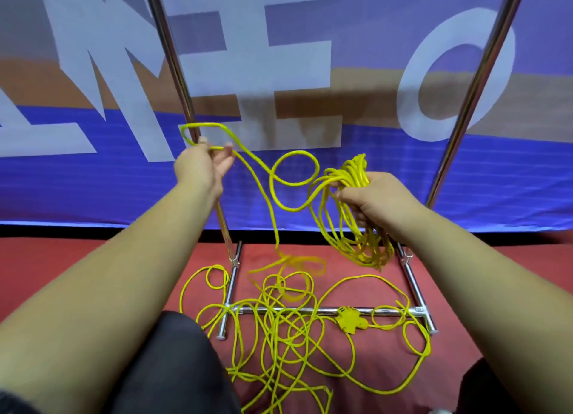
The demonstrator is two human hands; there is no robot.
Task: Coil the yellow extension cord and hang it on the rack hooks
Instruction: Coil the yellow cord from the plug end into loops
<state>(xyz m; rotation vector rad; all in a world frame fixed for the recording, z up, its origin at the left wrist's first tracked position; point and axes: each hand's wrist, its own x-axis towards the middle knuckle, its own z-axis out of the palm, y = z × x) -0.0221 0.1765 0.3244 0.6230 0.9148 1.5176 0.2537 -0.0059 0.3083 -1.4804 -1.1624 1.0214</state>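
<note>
While clutching a coiled bundle of yellow extension cord [350, 178] in right hand [375, 196], pinching one raised strand with left hand [201, 165], leaving tangles over rack base [231, 285].

My right hand [376, 198] holds the coiled part of the extension cord [356, 170], to the right of my left hand [203, 165]. My left hand pinches a single strand in front of the left upright of the rack [173, 57]. The remaining cord lies on the floor [449, 274] below, across the rack's base bar. A banner [403, 171] stands behind the rack.
</note>
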